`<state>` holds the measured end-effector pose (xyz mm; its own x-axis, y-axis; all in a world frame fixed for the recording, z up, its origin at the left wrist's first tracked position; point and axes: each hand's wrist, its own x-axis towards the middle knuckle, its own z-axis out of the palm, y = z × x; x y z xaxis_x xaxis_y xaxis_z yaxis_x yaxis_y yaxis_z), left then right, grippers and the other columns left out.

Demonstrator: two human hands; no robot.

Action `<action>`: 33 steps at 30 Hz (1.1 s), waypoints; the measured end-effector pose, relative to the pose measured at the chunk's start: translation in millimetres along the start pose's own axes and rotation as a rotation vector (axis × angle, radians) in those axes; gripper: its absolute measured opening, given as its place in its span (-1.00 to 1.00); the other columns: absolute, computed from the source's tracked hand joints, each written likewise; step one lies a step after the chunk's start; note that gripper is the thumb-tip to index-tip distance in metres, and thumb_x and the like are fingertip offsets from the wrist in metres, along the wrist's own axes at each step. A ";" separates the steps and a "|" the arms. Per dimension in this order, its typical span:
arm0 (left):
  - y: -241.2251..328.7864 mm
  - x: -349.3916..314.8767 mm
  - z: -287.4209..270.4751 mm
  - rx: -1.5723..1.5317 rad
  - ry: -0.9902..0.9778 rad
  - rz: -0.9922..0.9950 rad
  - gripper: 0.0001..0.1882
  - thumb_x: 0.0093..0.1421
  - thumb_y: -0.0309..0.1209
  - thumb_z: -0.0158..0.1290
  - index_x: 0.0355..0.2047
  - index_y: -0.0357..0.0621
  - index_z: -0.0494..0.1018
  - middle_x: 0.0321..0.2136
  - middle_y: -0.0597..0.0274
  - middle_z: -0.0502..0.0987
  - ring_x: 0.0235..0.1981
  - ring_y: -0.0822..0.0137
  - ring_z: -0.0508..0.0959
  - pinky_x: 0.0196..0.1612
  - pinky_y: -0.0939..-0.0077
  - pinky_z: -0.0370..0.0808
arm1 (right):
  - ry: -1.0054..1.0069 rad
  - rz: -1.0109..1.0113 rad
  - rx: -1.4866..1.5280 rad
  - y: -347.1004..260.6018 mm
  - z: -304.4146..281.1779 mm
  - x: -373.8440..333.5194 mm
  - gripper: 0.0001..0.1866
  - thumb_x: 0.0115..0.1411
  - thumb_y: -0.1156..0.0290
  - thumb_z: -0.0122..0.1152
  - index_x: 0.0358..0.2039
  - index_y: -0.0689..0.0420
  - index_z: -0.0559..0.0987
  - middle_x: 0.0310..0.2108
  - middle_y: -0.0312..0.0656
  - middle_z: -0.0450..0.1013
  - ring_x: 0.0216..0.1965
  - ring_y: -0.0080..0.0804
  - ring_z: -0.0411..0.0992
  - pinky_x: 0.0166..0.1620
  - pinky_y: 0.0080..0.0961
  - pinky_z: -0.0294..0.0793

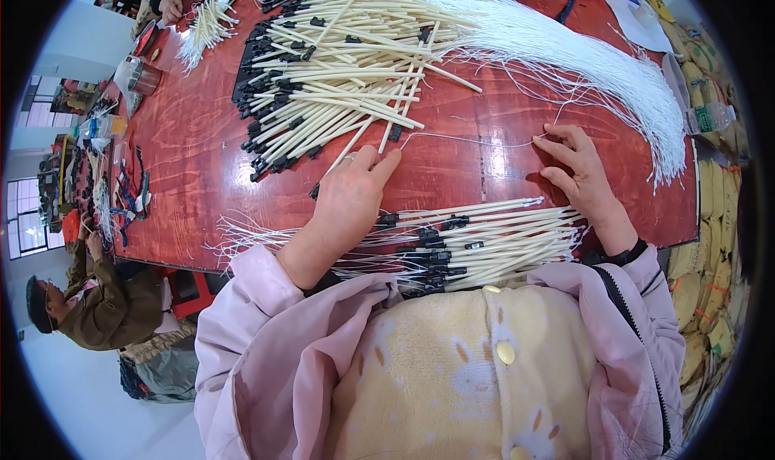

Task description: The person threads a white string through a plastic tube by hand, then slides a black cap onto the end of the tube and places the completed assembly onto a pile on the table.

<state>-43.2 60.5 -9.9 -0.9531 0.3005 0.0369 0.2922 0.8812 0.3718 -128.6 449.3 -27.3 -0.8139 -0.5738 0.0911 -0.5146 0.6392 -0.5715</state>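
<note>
Stretching almost straight from left to right between the two hands, a single thin white cord (pixel 468 141) lies on the red-brown table (pixel 194 161), its long axis running across the scene just beyond the knuckles. The left hand (pixel 349 197) has its fingers curled with thumb and forefinger closed near the cord's left end, where a cream stick with a black tip (pixel 343 157) slants toward it; whether it pinches the cord or the stick I cannot tell. The right hand (pixel 577 173) is half spread, fingertips pinching the cord's right end, palm resting on the table. Both ends sit equally close to their hands, so neither hand has to reach.

Far of the cord lies a big loose heap of cream sticks (pixel 339 64), slim, rigid and smooth, each capped in black plastic, fanned out with their black ends pointing left. Far right, a thick hank of white cords (pixel 597 64) sweeps in a curve toward the table's right edge, soft, limp and slightly frayed. Near the body, between the forearms, a smaller bundle of finished sticks (pixel 476 238) lies left to right with cords trailing from it on the left side. The table's surface is glossy, scratched lacquer. At far left another person's hand (pixel 171 9) works on a similar pile, and a seated person (pixel 105 298) shows beside the table's near left corner.
</note>
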 end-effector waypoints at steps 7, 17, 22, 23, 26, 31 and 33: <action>1.9 0.5 -0.2 0.046 0.018 0.034 -0.51 0.19 -0.58 0.07 0.15 -0.05 0.51 -0.25 0.07 0.46 -0.22 -0.01 0.55 -0.19 0.10 0.53 | 0.004 -0.006 -0.027 -2.3 0.3 0.5 -0.47 0.16 0.38 0.40 0.18 0.09 0.60 0.23 -0.08 0.34 0.25 -0.12 0.29 0.29 -0.27 0.30; 1.3 -0.2 -1.7 0.144 -0.030 0.129 -0.34 0.12 -0.54 0.07 0.29 0.05 0.40 -0.21 0.11 0.45 -0.17 0.09 0.56 -0.18 0.19 0.52 | -0.005 -0.017 -0.047 -4.1 -0.2 1.6 -0.42 0.11 0.38 0.44 0.19 0.09 0.59 0.23 -0.07 0.33 0.25 -0.11 0.30 0.29 -0.29 0.30; 7.2 1.9 -6.5 0.201 -0.096 0.125 -0.42 0.13 -0.55 0.06 0.21 0.01 0.43 -0.22 0.10 0.44 -0.18 0.08 0.56 -0.17 0.19 0.52 | -0.016 -0.011 -0.041 -5.9 0.9 1.9 -0.40 0.10 0.38 0.45 0.20 0.08 0.58 0.23 -0.06 0.33 0.25 -0.11 0.30 0.29 -0.28 0.30; 5.7 1.7 -4.8 0.214 -0.084 0.150 -0.44 0.13 -0.55 0.05 0.19 0.00 0.43 -0.22 0.09 0.44 -0.19 0.08 0.56 -0.18 0.18 0.52 | -0.020 -0.007 -0.044 -6.4 1.4 2.1 -0.39 0.09 0.37 0.46 0.21 0.08 0.58 0.24 -0.06 0.33 0.25 -0.11 0.29 0.29 -0.28 0.30; 2.5 0.3 0.9 0.184 -0.026 0.165 -0.52 0.14 -0.55 0.05 0.11 -0.04 0.44 -0.23 0.09 0.44 -0.21 0.07 0.56 -0.18 0.18 0.52 | -0.023 -0.014 -0.046 -7.6 2.1 3.5 -0.38 0.09 0.37 0.46 0.21 0.07 0.57 0.24 -0.05 0.33 0.25 -0.11 0.29 0.29 -0.29 0.29; 4.4 -10.1 5.9 0.120 0.057 -0.001 -0.74 0.16 -0.51 0.06 -0.11 -0.14 0.44 -0.29 0.11 0.46 -0.24 0.10 0.57 -0.19 0.20 0.52 | -0.029 -0.020 -0.062 -9.4 1.6 4.1 -0.37 0.09 0.37 0.47 0.22 0.06 0.57 0.24 -0.05 0.33 0.24 -0.10 0.30 0.29 -0.30 0.29; 4.9 -11.9 6.6 0.132 0.051 -0.074 -0.79 0.16 -0.50 0.06 -0.17 -0.15 0.44 -0.30 0.13 0.46 -0.24 0.11 0.57 -0.19 0.20 0.52 | -0.029 -0.020 -0.061 -8.7 1.4 4.0 -0.37 0.09 0.37 0.47 0.22 0.06 0.57 0.24 -0.05 0.33 0.24 -0.10 0.30 0.29 -0.30 0.29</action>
<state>-29.9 63.6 -14.6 -0.9741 0.2172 0.0627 0.2260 0.9413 0.2506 -127.0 440.7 -23.2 -0.7958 -0.6006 0.0776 -0.5467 0.6572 -0.5189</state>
